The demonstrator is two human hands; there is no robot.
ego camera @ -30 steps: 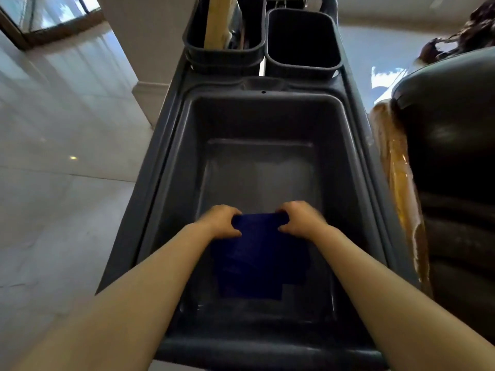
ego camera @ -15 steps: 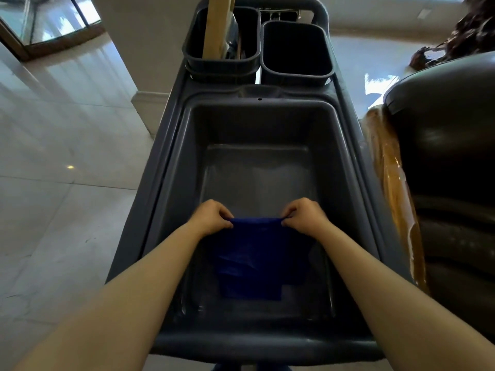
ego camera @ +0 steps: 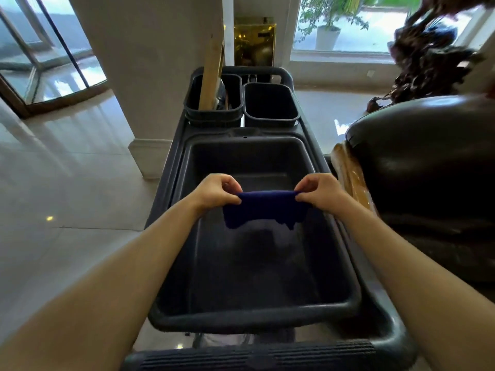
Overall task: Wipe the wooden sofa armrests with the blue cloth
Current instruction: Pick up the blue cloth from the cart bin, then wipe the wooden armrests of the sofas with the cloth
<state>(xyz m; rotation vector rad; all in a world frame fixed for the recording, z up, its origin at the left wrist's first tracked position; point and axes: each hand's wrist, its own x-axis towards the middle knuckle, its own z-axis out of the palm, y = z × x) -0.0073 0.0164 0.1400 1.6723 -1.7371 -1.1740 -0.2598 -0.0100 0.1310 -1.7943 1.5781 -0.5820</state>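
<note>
Mid-frame: blue cloth (ego camera: pixel 263 208) now lifted clear of the cart tub (ego camera: pixel 251 314); half a second ago it still lay on the tub floor. Left hand (ego camera: pixel 217 192) pinches its left top corner, right hand (ego camera: pixel 318 192) its right; cloth hangs stretched between them. Wooden armrest (ego camera: pixel 351 175) sits at right of frame beside the dark sofa (ego camera: pixel 428 167), untouched. Pickup looks done; carrying the cloth rightward likely comes next.
</note>
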